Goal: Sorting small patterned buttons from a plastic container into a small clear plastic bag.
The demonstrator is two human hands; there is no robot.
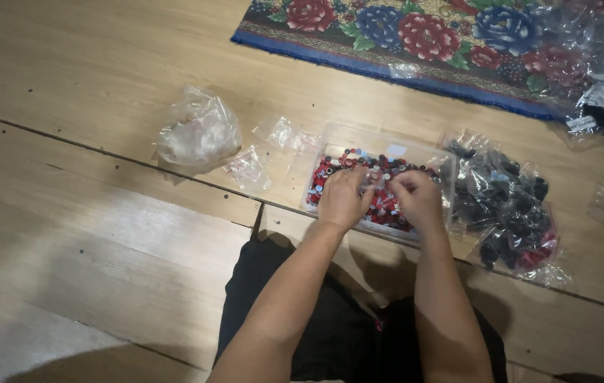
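Fig.: Left hand point(342, 198) & right hand point(415, 198) pinch a small clear plastic bag point(374, 181) between them, over a clear tray point(330, 138) of red/black small parts on the wooden floor point(103, 213). Bag likely light, limp, slippery; best gripped at mouth edges. Filled bags point(504, 209) lie just right.

arms: bare to past the elbow, no sleeves showing
hands: left hand point(342, 199), right hand point(416, 199), no rings or watch visible
legs: black trousers point(330, 333)

Both hands point(380, 198) sit over the tray point(330, 138) of small parts, filled bags point(508, 209) right, seemingly empty bags point(199, 131) left.
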